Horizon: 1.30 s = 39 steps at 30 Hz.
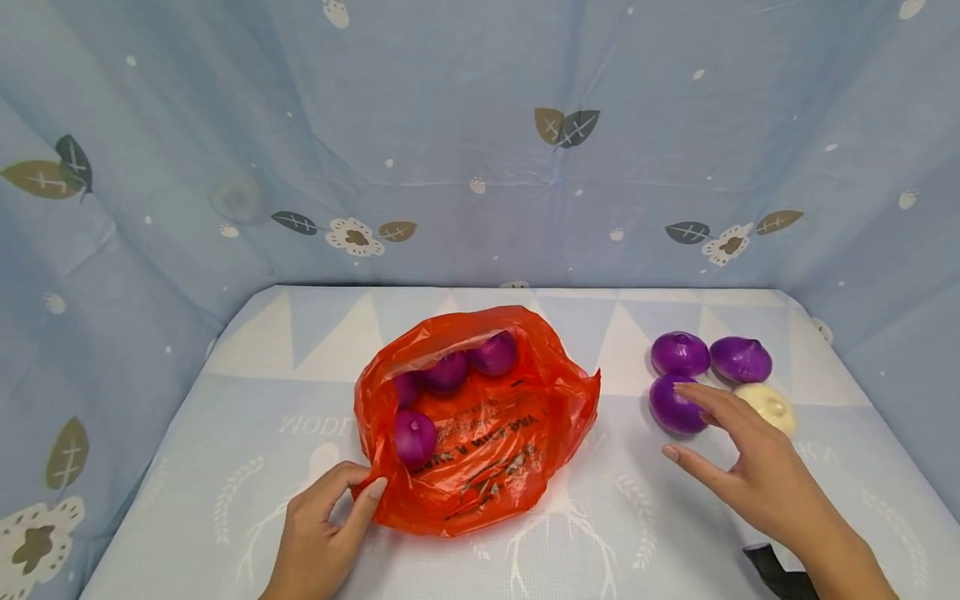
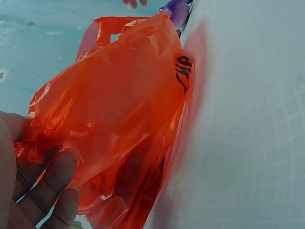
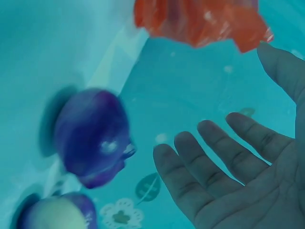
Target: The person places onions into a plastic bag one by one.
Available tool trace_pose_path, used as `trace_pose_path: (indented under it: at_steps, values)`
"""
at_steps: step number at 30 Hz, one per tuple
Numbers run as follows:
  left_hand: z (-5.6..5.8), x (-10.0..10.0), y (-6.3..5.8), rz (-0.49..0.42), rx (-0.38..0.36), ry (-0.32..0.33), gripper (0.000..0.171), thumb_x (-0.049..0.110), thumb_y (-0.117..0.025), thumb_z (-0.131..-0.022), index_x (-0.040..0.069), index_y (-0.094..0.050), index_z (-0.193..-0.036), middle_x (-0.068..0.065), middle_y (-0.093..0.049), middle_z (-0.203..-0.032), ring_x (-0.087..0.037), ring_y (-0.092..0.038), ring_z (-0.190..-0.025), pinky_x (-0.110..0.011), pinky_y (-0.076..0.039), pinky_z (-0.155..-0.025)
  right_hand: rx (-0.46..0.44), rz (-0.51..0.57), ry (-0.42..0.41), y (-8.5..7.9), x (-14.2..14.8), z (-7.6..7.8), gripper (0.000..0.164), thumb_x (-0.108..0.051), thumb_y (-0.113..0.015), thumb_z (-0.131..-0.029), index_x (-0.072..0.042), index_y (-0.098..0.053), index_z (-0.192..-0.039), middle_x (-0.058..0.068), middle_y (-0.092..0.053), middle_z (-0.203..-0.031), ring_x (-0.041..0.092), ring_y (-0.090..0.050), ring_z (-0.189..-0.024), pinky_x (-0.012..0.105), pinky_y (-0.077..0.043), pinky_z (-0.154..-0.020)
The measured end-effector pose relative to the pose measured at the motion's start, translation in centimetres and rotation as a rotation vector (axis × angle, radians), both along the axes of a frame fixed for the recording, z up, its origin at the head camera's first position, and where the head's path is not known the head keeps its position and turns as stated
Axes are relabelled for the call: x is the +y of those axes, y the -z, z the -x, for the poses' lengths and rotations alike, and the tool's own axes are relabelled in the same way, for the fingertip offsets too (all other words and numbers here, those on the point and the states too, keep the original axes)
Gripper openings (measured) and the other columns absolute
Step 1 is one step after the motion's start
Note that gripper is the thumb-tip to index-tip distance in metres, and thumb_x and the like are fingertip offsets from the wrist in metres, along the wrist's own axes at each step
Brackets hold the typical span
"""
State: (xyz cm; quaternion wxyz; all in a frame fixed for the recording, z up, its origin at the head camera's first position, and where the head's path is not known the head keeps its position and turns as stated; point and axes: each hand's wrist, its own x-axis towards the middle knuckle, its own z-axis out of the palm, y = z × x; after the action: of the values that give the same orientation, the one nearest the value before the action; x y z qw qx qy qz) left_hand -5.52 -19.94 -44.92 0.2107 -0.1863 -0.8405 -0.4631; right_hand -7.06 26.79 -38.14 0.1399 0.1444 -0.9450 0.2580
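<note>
The left hand (image 1: 326,525) pinches the near left rim of a red plastic bag (image 1: 495,492) between thumb and fingers. In the left wrist view the bag's side (image 2: 114,105) spreads out beyond that hand. Several glossy purple onions, toy-like, lie inside the open bag, one purple onion (image 1: 415,439) nearest the held rim. The right hand (image 1: 765,475) hovers at the right, fingers spread and palm unfilled, its fingertips overlapping the front purple onion (image 1: 671,408) in the head view. From the right wrist, that hand's fingers (image 3: 209,167) look loosely extended beside a purple onion (image 3: 90,136).
Behind the right hand sit two more purple onions, one on the left (image 1: 679,354) and one on the right (image 1: 741,359), plus a cream-coloured onion (image 1: 768,406). A patterned pale cloth covers the table (image 1: 247,433). Blue printed curtains (image 1: 480,167) enclose its back and sides.
</note>
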Motion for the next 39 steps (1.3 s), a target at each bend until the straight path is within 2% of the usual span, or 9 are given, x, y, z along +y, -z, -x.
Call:
trace_pose_path:
  at_steps: [1, 2, 5, 8, 15, 19, 26, 34, 39]
  values:
    - [0.0, 0.0, 0.0, 0.0, 0.001, 0.0, 0.033, -0.01, -0.08, -0.085, 0.019, -0.07, -0.1, 0.009, -0.063, -0.087, -0.004, -0.057, -0.079, -0.013, -0.05, -0.078, -0.02, -0.007, 0.017, 0.1, 0.3, 0.1, 0.083, -0.02, -0.096, -0.076, -0.018, -0.056, -0.148, 0.006, -0.06, -0.142, 0.028, -0.061, -0.121, -0.001, -0.03, -0.094]
    - [0.0, 0.0, 0.0, -0.001, 0.002, 0.0, 0.033, -0.01, -0.08, -0.085, 0.018, -0.07, -0.1, 0.009, -0.063, -0.087, -0.004, -0.057, -0.079, -0.013, -0.05, -0.078, -0.045, -0.008, 0.031, 0.2, 0.7, 0.3, 0.083, -0.022, -0.096, -0.077, -0.017, -0.054, -0.149, 0.009, -0.059, -0.143, 0.034, -0.061, -0.12, 0.004, -0.038, -0.094]
    - [0.1, 0.0, -0.1, -0.005, 0.01, 0.003, 0.034, -0.01, -0.08, -0.085, 0.019, -0.07, -0.1, 0.009, -0.063, -0.086, -0.005, -0.057, -0.078, -0.013, -0.05, -0.078, -0.102, -0.022, 0.068, 0.6, 1.4, 0.7, 0.083, -0.026, -0.095, -0.079, -0.013, -0.052, -0.149, 0.016, -0.056, -0.146, 0.042, -0.058, -0.123, 0.03, -0.054, -0.094]
    - [0.1, 0.1, -0.1, -0.008, 0.008, 0.005, 0.034, -0.01, -0.08, -0.085, 0.019, -0.07, -0.1, 0.01, -0.064, -0.087, -0.005, -0.057, -0.078, -0.013, -0.05, -0.079, -0.136, -0.02, 0.081, 1.1, 2.0, 1.2, 0.083, -0.027, -0.094, -0.08, -0.009, -0.05, -0.149, 0.021, -0.054, -0.146, 0.046, -0.055, -0.126, 0.056, -0.051, -0.089]
    - [0.1, 0.0, -0.2, 0.003, -0.007, -0.004, 0.033, -0.009, -0.08, -0.086, 0.02, -0.069, -0.098, 0.01, -0.063, -0.086, -0.005, -0.057, -0.078, -0.013, -0.05, -0.078, -0.152, -0.017, 0.091, 2.3, 2.9, 2.2, 0.087, -0.027, -0.093, -0.081, -0.003, -0.046, -0.151, 0.029, -0.047, -0.15, 0.053, -0.046, -0.133, 0.07, -0.045, -0.093]
    - [0.1, 0.0, -0.2, 0.003, -0.016, -0.006, 0.031, -0.007, -0.08, -0.087, 0.02, -0.069, -0.098, 0.01, -0.064, -0.087, -0.006, -0.057, -0.078, -0.013, -0.05, -0.079, -0.143, -0.009, 0.078, 3.0, 3.4, 2.7, 0.086, -0.026, -0.091, -0.083, 0.0, -0.045, -0.151, 0.032, -0.045, -0.15, 0.056, -0.042, -0.135, 0.075, -0.039, -0.099]
    - [0.1, -0.1, -0.1, 0.003, -0.011, -0.009, 0.032, -0.007, -0.08, -0.086, 0.02, -0.069, -0.098, 0.01, -0.064, -0.087, -0.005, -0.057, -0.078, -0.013, -0.05, -0.078, -0.108, 0.007, 0.057, 3.9, 4.1, 3.1, 0.079, -0.022, -0.09, -0.085, 0.001, -0.047, -0.148, 0.031, -0.046, -0.149, 0.057, -0.043, -0.134, 0.075, -0.036, -0.102]
    - [0.0, -0.1, -0.2, -0.006, 0.024, 0.002, 0.035, -0.01, -0.08, -0.084, 0.019, -0.07, -0.099, 0.009, -0.064, -0.087, -0.004, -0.057, -0.079, -0.013, -0.049, -0.079, -0.105, -0.019, 0.065, 4.8, 4.3, 3.5, 0.076, -0.02, -0.089, -0.085, 0.0, -0.049, -0.146, 0.031, -0.047, -0.146, 0.053, -0.05, -0.126, 0.071, -0.044, -0.092]
    - [-0.1, -0.2, -0.3, 0.001, 0.009, -0.005, 0.034, -0.01, -0.081, -0.084, 0.019, -0.07, -0.1, 0.009, -0.064, -0.087, -0.004, -0.057, -0.079, -0.013, -0.05, -0.079, -0.092, -0.012, 0.07, 5.1, 3.9, 3.7, 0.073, -0.017, -0.089, -0.084, -0.001, -0.051, -0.144, 0.029, -0.05, -0.143, 0.048, -0.054, -0.121, 0.068, -0.047, -0.089]
